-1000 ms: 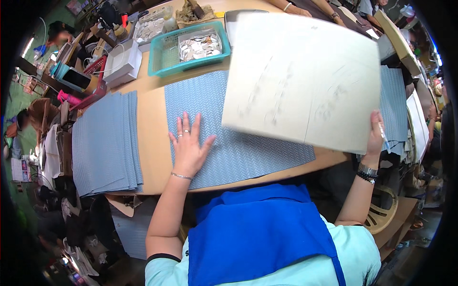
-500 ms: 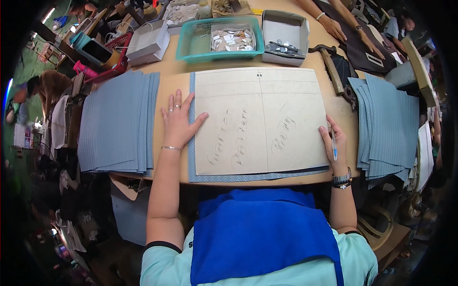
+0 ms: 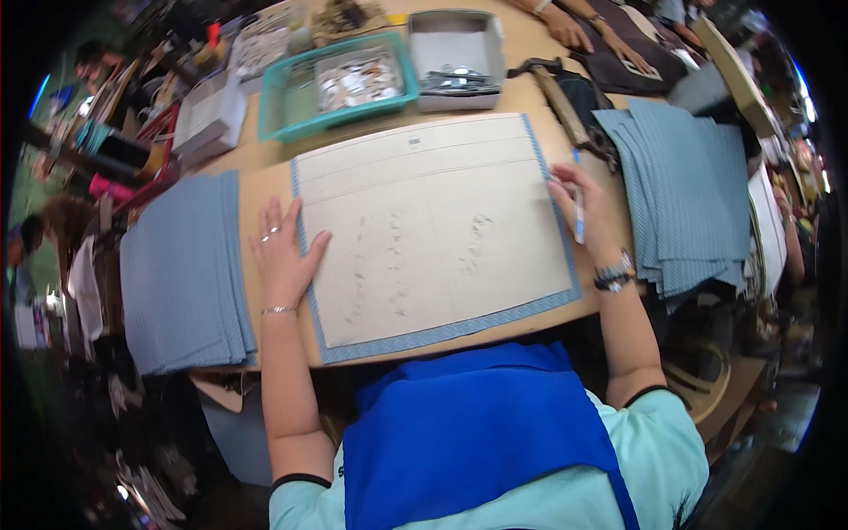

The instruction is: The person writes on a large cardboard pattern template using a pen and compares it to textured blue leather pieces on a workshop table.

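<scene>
A large cream card pattern (image 3: pixel 424 247) with pencilled lines lies on a blue chevron-textured sheet (image 3: pixel 459 323), whose margin shows around the card's lower and side edges. My left hand (image 3: pixel 284 252) rests open at the card's left edge, fingers spread, with rings and a thin bracelet. My right hand (image 3: pixel 583 203) is closed on a slim pen (image 3: pixel 579 221) with blue parts, at the card's upper right edge. Both forearms come up from the lower edge of the view.
Blue sheet stacks (image 3: pixel 181 274) (image 3: pixel 680 203) flank the card. A teal basket of small pieces (image 3: pixel 287 106), a grey box (image 3: pixel 455 49) and a hammer (image 3: pixel 556 97) lie behind it. A co-worker's hands (image 3: pixel 579 31) are on dark material at the back right.
The card, held raised in my right hand a second ago, now lies on the blue sheet. My right hand has since moved up along the card's right edge with the pen.
</scene>
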Demonstrator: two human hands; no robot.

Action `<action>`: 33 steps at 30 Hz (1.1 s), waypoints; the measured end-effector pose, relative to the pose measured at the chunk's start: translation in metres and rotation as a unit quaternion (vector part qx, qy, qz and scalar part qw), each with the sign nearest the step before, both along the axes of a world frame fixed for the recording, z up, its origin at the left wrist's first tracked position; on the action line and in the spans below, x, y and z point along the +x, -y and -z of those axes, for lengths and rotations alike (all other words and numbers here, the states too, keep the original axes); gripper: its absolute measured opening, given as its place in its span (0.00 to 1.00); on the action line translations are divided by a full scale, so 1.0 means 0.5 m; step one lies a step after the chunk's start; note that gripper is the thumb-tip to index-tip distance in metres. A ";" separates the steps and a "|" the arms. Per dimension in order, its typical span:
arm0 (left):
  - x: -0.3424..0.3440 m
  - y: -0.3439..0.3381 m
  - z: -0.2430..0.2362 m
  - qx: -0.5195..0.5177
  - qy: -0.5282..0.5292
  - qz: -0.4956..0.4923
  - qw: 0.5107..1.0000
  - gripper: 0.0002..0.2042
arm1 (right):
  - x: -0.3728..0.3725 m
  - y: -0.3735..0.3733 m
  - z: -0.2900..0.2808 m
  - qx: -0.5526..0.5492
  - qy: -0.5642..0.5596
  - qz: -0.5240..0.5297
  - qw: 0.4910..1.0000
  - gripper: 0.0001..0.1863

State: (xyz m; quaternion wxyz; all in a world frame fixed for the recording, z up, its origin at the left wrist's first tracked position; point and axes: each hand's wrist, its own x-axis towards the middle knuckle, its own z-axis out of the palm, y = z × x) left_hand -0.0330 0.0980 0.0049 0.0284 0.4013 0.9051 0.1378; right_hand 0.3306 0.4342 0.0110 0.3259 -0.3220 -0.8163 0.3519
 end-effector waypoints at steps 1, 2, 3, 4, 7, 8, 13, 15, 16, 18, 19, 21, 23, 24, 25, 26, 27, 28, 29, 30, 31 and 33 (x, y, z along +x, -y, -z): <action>-0.006 -0.011 0.011 -0.012 0.007 -0.008 1.000 0.39 | -0.020 -0.005 -0.019 0.006 0.056 0.001 0.998 0.17; -0.005 -0.012 0.011 -0.009 0.008 0.008 1.000 0.39 | -0.035 -0.017 -0.027 0.051 0.094 -0.011 0.994 0.18; -0.006 -0.015 0.010 -0.003 0.006 0.005 1.000 0.39 | -0.045 -0.034 -0.009 0.115 0.034 -0.040 0.992 0.20; -0.007 -0.017 0.008 0.002 0.003 0.000 1.000 0.39 | -0.058 -0.045 0.004 0.116 0.034 -0.027 0.992 0.20; -0.008 -0.015 0.010 0.003 0.001 -0.002 1.000 0.38 | -0.085 -0.058 0.019 0.157 0.041 -0.051 0.986 0.22; -0.007 -0.013 0.010 0.002 0.002 0.001 1.000 0.38 | -0.090 -0.058 0.020 0.155 0.066 -0.055 0.984 0.23; -0.006 -0.014 0.006 0.013 0.013 -0.001 1.000 0.39 | -0.085 -0.064 0.021 0.130 0.078 -0.060 0.987 0.24; -0.008 -0.012 0.009 0.015 0.012 -0.001 1.000 0.39 | -0.085 -0.065 0.022 0.139 0.076 -0.054 0.986 0.24; -0.008 -0.012 0.010 0.018 0.010 -0.001 1.000 0.39 | -0.085 -0.066 0.021 0.138 0.078 -0.054 0.986 0.24; -0.007 -0.012 0.011 0.017 0.009 -0.002 1.000 0.39 | -0.090 -0.065 0.018 0.112 0.066 -0.057 0.990 0.24; -0.007 -0.013 0.012 0.018 0.007 -0.001 1.000 0.40 | -0.090 -0.066 0.019 0.111 0.068 -0.060 0.990 0.24; -0.007 -0.009 0.009 0.016 0.009 -0.004 1.000 0.40 | -0.097 -0.068 0.023 0.121 0.070 -0.052 0.989 0.25; -0.007 -0.006 0.008 0.013 0.008 -0.017 1.000 0.40 | -0.096 -0.072 0.026 0.132 0.074 -0.064 0.986 0.25; -0.009 -0.004 0.010 0.016 0.007 -0.004 1.000 0.41 | -0.101 -0.072 0.028 0.143 0.077 -0.069 0.984 0.25; -0.010 -0.002 0.012 0.018 0.006 0.008 1.000 0.41 | -0.099 -0.070 0.024 0.139 0.081 -0.065 0.985 0.25; -0.007 -0.001 0.008 0.010 -0.002 -0.014 1.000 0.41 | -0.098 -0.068 0.024 0.134 0.082 -0.064 0.985 0.25; -0.004 -0.005 0.005 0.018 -0.001 -0.004 1.000 0.41 | -0.094 -0.074 0.035 0.136 0.086 -0.063 0.985 0.26; -0.005 -0.008 0.004 0.027 0.000 0.008 1.000 0.42 | -0.094 -0.071 0.030 0.125 0.085 -0.063 0.987 0.26; -0.006 -0.009 0.003 0.023 -0.005 -0.008 1.000 0.42 | -0.093 -0.070 0.032 0.119 0.073 -0.063 0.988 0.25; -0.003 -0.010 0.006 0.019 -0.003 0.000 1.000 0.42 | -0.093 -0.069 0.032 0.114 0.065 -0.062 0.989 0.25; -0.004 -0.005 0.005 0.014 -0.001 0.009 1.000 0.42 | -0.100 -0.065 0.032 0.113 0.061 -0.075 0.989 0.25; -0.006 -0.005 0.007 0.007 0.001 0.003 1.000 0.42 | -0.099 -0.061 0.027 0.106 0.078 -0.057 0.990 0.25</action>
